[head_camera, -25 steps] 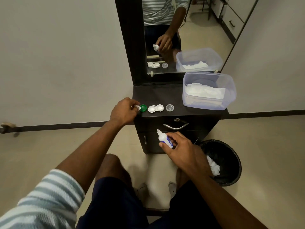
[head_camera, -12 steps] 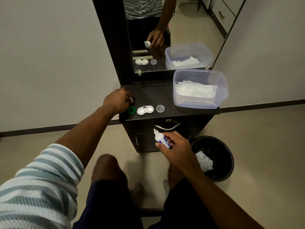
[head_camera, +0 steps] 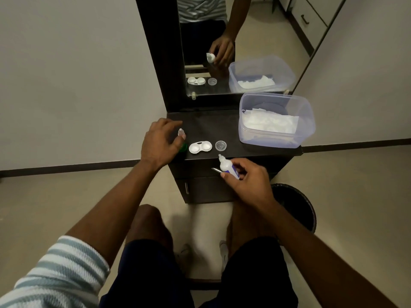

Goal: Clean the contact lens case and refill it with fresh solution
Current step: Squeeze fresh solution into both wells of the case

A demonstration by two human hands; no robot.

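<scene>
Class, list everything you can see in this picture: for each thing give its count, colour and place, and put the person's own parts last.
Contact lens case: one, white, open, front of the dark cabinet top.
Lids: one green beside the case's left end, one clear to its right.
Solution bottle: one, white with blue label, uncapped, in the right hand.
Small cap: one, whitish, at the left fingertips.
Plastic tub: one, clear, holding white tissues, cabinet's right.
Mirror: one, behind the cabinet.
Bin: one, black, floor right.
Left hand: over the cabinet's left edge.
Right hand: gripping the bottle.
</scene>
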